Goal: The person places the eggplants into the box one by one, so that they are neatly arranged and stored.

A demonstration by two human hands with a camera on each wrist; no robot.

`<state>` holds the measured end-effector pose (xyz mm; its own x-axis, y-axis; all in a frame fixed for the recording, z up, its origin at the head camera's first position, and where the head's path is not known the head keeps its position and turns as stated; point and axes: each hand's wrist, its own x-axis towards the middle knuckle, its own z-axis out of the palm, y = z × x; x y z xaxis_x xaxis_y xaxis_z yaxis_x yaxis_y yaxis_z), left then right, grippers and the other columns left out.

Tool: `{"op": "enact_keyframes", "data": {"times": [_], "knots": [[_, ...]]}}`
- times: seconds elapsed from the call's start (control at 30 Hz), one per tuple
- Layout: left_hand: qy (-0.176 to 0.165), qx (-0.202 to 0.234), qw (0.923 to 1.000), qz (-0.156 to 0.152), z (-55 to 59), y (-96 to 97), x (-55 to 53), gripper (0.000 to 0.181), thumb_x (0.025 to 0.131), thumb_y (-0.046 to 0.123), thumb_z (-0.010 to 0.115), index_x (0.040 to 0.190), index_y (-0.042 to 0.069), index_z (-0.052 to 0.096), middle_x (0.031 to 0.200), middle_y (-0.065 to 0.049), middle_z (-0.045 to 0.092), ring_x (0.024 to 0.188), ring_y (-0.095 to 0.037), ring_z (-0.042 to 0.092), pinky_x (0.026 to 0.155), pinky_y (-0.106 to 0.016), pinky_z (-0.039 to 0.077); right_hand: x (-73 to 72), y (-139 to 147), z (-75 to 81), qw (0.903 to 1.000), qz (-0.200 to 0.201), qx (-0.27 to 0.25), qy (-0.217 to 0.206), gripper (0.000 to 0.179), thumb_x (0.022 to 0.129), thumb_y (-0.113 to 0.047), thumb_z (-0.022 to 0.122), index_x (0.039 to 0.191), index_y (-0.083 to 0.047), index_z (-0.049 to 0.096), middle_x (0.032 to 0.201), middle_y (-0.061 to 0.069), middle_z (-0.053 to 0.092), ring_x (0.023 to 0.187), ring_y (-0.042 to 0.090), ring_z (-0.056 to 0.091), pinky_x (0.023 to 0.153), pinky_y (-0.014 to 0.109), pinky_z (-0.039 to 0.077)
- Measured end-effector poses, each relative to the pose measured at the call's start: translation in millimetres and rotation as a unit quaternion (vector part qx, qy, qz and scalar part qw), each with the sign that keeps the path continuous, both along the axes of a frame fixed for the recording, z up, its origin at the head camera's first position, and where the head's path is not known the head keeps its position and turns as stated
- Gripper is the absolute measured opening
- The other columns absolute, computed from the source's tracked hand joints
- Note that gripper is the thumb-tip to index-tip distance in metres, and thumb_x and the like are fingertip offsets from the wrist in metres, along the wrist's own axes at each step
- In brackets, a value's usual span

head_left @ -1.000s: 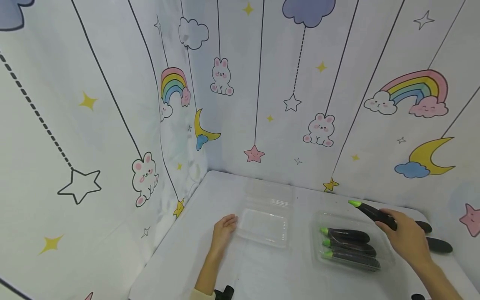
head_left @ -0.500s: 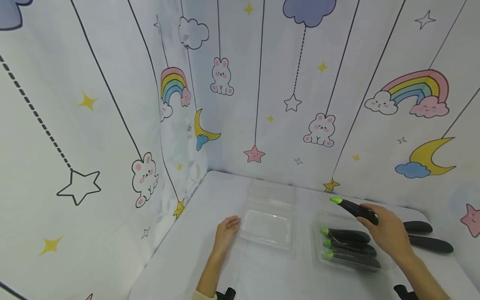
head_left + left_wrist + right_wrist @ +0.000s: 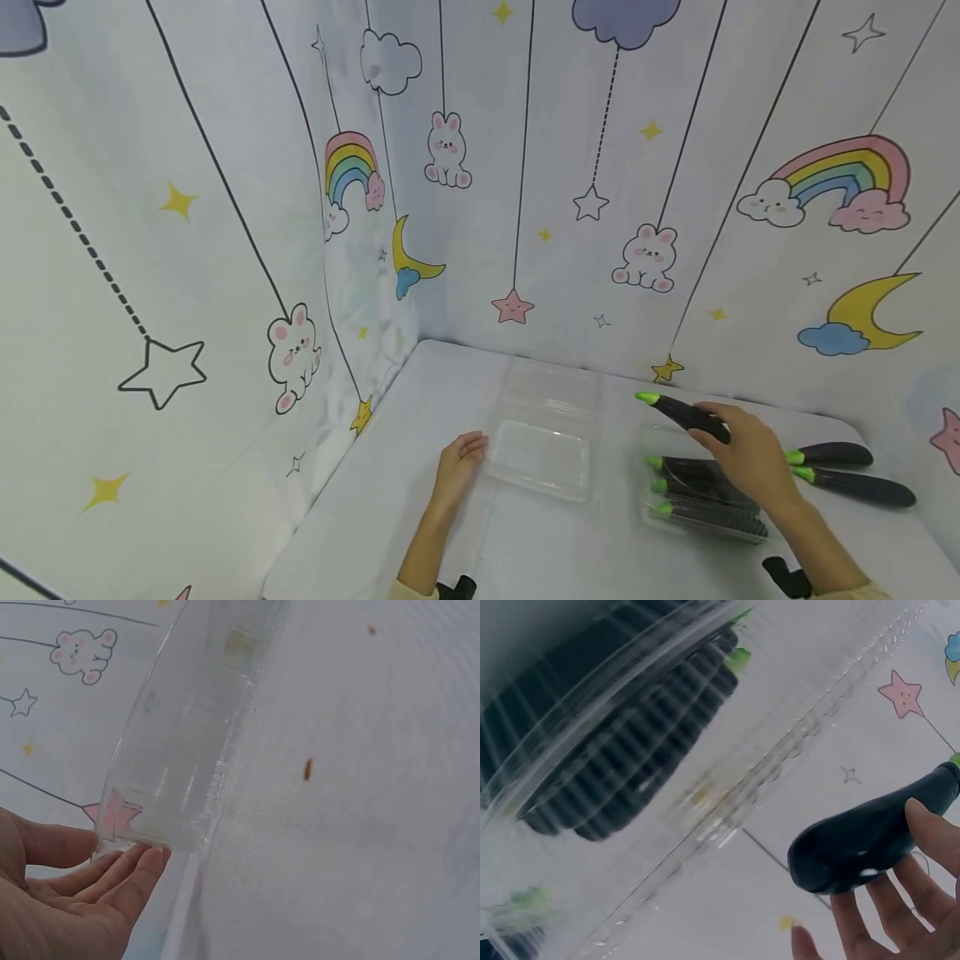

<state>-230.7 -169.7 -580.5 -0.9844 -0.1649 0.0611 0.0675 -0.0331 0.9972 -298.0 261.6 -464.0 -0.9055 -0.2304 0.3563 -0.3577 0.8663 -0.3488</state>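
My left hand (image 3: 459,467) is at the left edge of a clear plastic container (image 3: 540,457). In the left wrist view, the container's corner lies between the thumb and the fingertips (image 3: 154,859). My right hand (image 3: 750,454) grips a dark eggplant (image 3: 686,415) by its thick end, its green stem pointing left. This eggplant is held above a second clear container (image 3: 660,525), where three eggplants (image 3: 712,510) lie side by side. In the right wrist view, the held eggplant (image 3: 870,832) rests between thumb and fingers.
Two loose eggplants (image 3: 855,487) lie on the white table (image 3: 555,558) to the right of the second container. A clear lid part (image 3: 551,387) extends behind the left container. White printed cloth walls (image 3: 465,250) rise along the table's left and back edges.
My right hand has carried the eggplant left, from the loose eggplants to over the filled container. My left hand and the left container have shifted slightly right.
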Motion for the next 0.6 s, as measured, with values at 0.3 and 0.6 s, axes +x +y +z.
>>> {"op": "enact_keyframes", "data": {"times": [0.3,0.6], "knots": [[-0.004,-0.006,1.0000,-0.005,2.7,0.3,0.5,0.044,0.103,0.000,0.051,0.145,-0.014,0.047,0.143,-0.031,0.056,0.136,-0.045,0.054,0.116,-0.049,0.045,-2.5,-15.7,5.1,0.9996,0.026,-0.006,-0.008,0.052,0.097,-0.024,0.075,0.140,0.000,0.060,0.133,0.034,0.061,0.115,0.056,0.058,0.088,0.070,0.049],[-0.002,-0.009,1.0000,-0.002,-0.4,1.2,0.0,0.045,0.102,0.001,0.053,0.144,-0.014,0.048,0.142,-0.031,0.058,0.133,-0.045,0.056,0.114,-0.052,0.046,-5.2,-22.4,-1.3,0.9993,0.029,-0.012,-0.020,0.052,0.097,-0.023,0.075,0.141,0.000,0.060,0.132,0.034,0.062,0.112,0.054,0.061,0.086,0.068,0.051]]}}
